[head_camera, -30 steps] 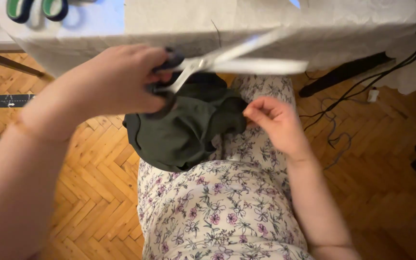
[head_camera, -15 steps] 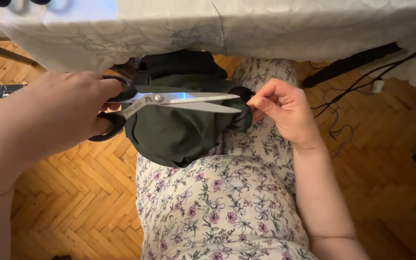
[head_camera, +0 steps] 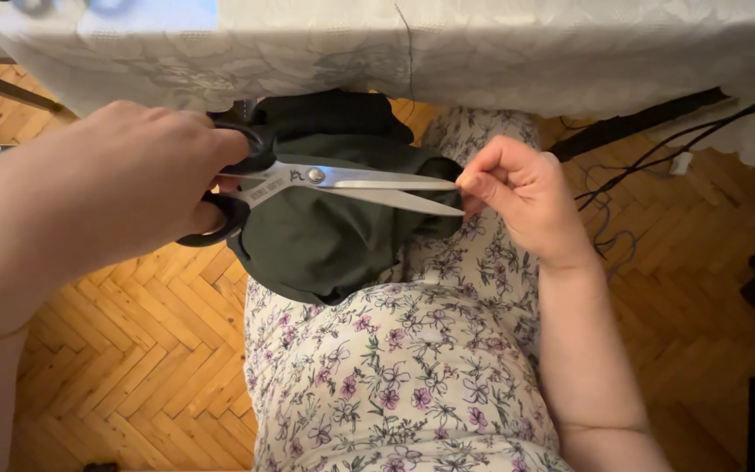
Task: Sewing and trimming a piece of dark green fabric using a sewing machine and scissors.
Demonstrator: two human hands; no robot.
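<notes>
The dark green fabric (head_camera: 325, 236) lies bunched on the person's lap, below the edge of the table (head_camera: 500, 52) at twelve o'clock. The scissors (head_camera: 342, 181) lie across it, blades slightly parted and tips pointing to three o'clock. The left hand (head_camera: 133, 188) has its grip closed through the black handles. The right hand (head_camera: 526, 197) pinches something at the fabric's edge, probably a thread, holding it taut at the blade tips. Cables (head_camera: 622, 175) trail over the wooden floor (head_camera: 133, 350).

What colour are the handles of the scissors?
Black. The scissors have black handles in the left hand, seen in the head view.
</notes>
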